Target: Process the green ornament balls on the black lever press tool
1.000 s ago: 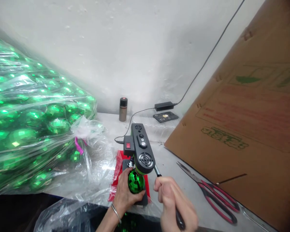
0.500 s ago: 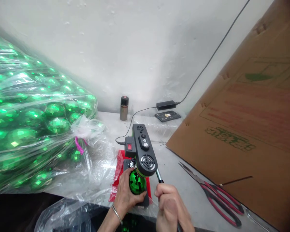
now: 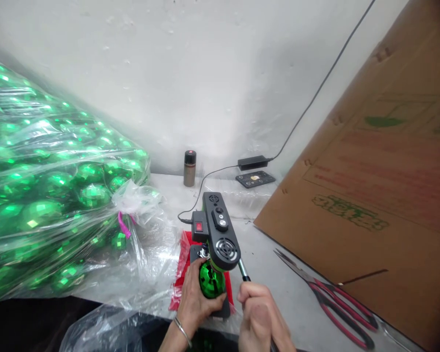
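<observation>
A shiny green mirrored ball (image 3: 211,280) sits under the front end of a black machine (image 3: 221,230) with a red switch. My left hand (image 3: 196,296), with a bangle at the wrist, holds the ball from its left and lower side, thumb below it. My right hand (image 3: 262,313) is wrapped round the black grip of the machine's metal lever (image 3: 243,269), to the right of the ball. Red material (image 3: 184,269) lies under the machine's dark base. The contact between ball top and machine is hidden by the machine's head.
A clear bag of green balls (image 3: 58,195) fills the left. Scissors (image 3: 326,298) and a large cardboard box (image 3: 370,195) are at the right. Behind stand a small bottle (image 3: 189,168), a phone (image 3: 255,179) and a black power adapter (image 3: 253,162) with its cable.
The whole view has shifted slightly, so things appear a little lower and mostly further right. Both hands keep their holds on the ball and the lever.
</observation>
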The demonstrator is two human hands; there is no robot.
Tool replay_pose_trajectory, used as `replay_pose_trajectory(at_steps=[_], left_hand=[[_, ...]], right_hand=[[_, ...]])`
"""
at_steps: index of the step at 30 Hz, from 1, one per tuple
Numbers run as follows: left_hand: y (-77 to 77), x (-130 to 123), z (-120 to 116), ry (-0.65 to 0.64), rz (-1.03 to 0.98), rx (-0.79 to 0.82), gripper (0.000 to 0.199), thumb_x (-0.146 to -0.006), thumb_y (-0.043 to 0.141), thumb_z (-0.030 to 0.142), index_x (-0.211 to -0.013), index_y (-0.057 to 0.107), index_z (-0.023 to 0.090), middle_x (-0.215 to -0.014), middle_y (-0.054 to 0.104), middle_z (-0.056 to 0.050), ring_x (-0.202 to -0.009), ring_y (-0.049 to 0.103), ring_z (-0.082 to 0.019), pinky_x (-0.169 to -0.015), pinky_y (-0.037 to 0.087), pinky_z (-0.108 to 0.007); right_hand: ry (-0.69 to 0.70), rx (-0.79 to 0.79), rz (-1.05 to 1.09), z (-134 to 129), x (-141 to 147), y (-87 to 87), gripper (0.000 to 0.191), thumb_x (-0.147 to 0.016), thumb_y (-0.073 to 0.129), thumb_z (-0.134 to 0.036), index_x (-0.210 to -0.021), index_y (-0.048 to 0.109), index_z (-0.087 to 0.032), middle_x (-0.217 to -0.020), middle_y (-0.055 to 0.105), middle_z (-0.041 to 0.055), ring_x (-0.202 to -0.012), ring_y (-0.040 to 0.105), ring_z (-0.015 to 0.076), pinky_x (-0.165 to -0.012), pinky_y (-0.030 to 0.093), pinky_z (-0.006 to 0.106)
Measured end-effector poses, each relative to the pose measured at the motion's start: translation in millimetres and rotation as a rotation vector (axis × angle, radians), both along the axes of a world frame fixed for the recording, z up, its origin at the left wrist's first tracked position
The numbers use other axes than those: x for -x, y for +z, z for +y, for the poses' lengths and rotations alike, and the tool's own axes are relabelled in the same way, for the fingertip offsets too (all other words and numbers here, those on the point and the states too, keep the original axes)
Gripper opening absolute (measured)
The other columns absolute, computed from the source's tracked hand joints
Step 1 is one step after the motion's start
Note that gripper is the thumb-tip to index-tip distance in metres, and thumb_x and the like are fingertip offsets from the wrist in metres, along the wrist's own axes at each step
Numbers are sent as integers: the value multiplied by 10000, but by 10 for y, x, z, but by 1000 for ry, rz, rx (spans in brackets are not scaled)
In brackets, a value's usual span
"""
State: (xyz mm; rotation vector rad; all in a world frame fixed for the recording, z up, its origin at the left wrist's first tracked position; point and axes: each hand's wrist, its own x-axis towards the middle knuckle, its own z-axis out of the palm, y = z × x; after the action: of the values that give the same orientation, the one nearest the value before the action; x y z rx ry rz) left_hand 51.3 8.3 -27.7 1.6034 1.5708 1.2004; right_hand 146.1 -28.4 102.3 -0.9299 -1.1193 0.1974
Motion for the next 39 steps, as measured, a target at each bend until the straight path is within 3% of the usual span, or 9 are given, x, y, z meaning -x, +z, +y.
replay_pose_trajectory(at_steps=[5,13,22,33,39], left_hand=[[7,-10,1,5,-10,-13,801,-572,861,228,-1320,580,178,-1265,717,-147,-1199,708,-380,-1074,578,-587],[78,0,-2,-23,-43,75,817,-582,848,238,-1349,569,184,-1339,703,-159,-1306,666,-399,-1162,521,-616],[61,-10,4,-21,-35,54,820,-585,852,226,-1352,564,181,-1340,701,-155,-1314,666,-388,-1169,517,-610],[3,-40,17,11,-16,22,813,-579,869,237,-1338,581,193,-1306,711,-141,-1280,680,-389,-1144,534,-602],[15,-23,25,-7,-16,33,809,-599,854,262,-1351,571,169,-1288,709,-158,-1244,691,-383,-1115,550,-577]], right_hand=[[-34,25,-17,5,3,26,406,-1055,513,-203,-652,466,-219,-592,496,-26,-549,531,134,-531,341,285],[-50,-146,-105,104,-36,119,439,-1041,497,-147,-613,433,-217,-566,458,-39,-515,520,112,-488,378,249],[-62,-108,-124,98,-42,85,441,-1046,485,-150,-613,431,-213,-565,466,-46,-512,516,99,-486,366,236],[-20,-147,-82,111,-73,-111,402,-1035,473,-152,-641,451,-226,-557,441,-46,-527,539,132,-509,386,264],[-5,-162,-237,90,-110,-444,350,-1023,410,-70,-715,483,-220,-702,565,-6,-583,562,119,-532,426,253]])
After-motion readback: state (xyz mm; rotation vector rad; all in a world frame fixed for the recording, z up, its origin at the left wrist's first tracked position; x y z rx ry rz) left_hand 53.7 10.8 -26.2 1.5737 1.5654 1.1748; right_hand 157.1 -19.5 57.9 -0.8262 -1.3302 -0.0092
